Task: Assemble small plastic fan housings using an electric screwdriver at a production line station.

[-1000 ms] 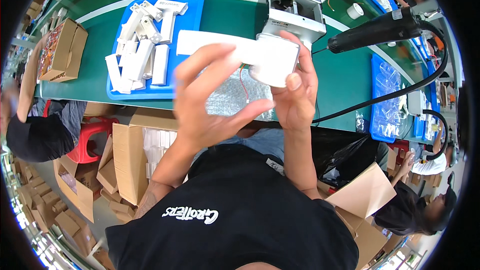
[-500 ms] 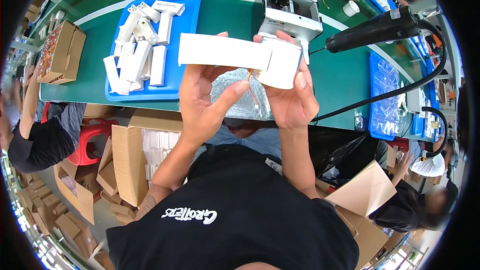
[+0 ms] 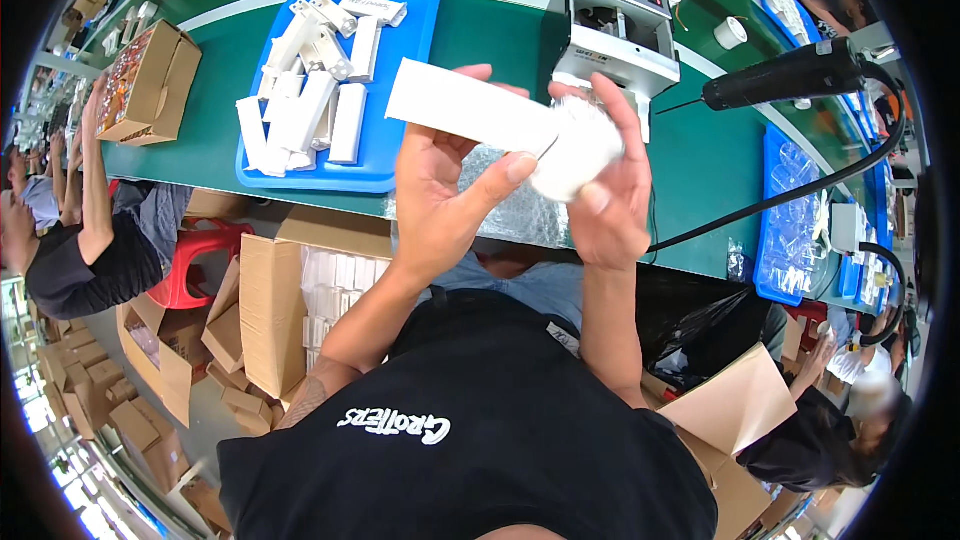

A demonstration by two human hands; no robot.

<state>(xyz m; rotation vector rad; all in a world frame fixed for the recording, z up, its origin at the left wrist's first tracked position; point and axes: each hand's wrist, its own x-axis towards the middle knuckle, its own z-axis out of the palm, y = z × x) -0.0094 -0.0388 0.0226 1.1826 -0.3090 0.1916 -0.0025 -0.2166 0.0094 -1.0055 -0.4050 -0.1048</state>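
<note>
Blur and glare are softening the rounded end [image 3: 582, 148] of the white plastic piece [image 3: 508, 128] that we are holding above the green workbench [image 3: 690, 175], leaving its detail hard to make out. Our left hand [image 3: 436, 198] and right hand [image 3: 614, 218] are partly hiding a clear plastic sheet [image 3: 515, 212] below, and the piece's long section [image 3: 445, 105] is covering a bit of the right edge of a blue tray [image 3: 415, 35]. We are grasping the piece with both hands. The left is angling upward, palm facing us, its fingers running behind the long section with tips showing over the top, its thumb lying across the front near the join. The right is cupping the rounded end from the right, thumb in front, fingers partly hidden behind.
</note>
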